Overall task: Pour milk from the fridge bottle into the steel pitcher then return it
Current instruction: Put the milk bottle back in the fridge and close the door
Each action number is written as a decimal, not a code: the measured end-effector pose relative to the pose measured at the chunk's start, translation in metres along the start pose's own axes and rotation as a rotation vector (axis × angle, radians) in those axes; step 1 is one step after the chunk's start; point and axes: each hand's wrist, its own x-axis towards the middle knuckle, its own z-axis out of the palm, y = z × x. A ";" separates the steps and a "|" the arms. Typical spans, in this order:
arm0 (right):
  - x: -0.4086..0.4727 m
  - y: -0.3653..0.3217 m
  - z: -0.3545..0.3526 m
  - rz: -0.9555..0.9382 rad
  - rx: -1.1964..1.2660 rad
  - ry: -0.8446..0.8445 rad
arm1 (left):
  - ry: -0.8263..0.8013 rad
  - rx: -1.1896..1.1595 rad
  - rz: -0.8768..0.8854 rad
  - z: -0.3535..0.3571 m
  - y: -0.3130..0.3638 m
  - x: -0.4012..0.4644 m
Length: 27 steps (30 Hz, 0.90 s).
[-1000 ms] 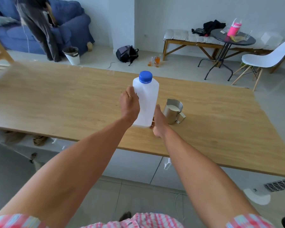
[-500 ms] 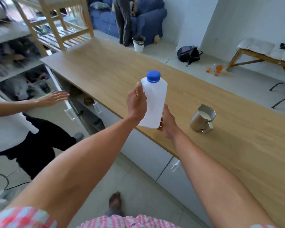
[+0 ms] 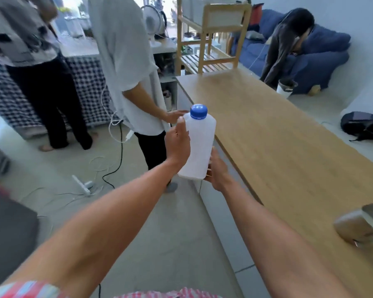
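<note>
Both my hands are on one bottle [image 3: 199, 145], which I carry upright in the air in front of me, over the floor just left of the tabletop's near edge. My left hand [image 3: 178, 145] wraps around its left side, the thumb up near the shoulder and the fingers curled behind it; my right hand [image 3: 216, 168] cups the lower right corner and the base from below, fingers closed against the plastic. The bottle is a single squarish white translucent one, evenly pale from base to shoulder, and its one blue screw cap [image 3: 199, 112] is on. One steel pitcher [image 3: 361, 227] stands on the wooden tabletop [image 3: 289, 136] well to my right, near the frame's edge, blurred, with a strip of white showing inside its rim and its handle turned toward me. Three other people are in view: one in a white shirt [image 3: 125, 67] stands just beyond the bottle with a hand at the tabletop's far corner, one in dark trousers [image 3: 47, 100] stands at the left, and one bends over [image 3: 289, 46] by the blue sofa [image 3: 323, 52]. A wooden shelf unit [image 3: 211, 37] stands past the tabletop's end, and one dark backpack [image 3: 363, 124] lies on the floor beyond it.
</note>
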 end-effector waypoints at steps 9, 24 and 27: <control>0.001 0.006 0.199 0.034 -0.137 -0.264 | 0.323 0.021 0.031 -0.191 0.010 0.045; -0.080 0.063 0.516 0.075 -0.357 -0.702 | 0.874 0.106 0.048 -0.504 0.026 0.028; -0.102 0.075 0.564 0.087 -0.417 -0.795 | 1.005 0.113 0.044 -0.550 0.030 0.013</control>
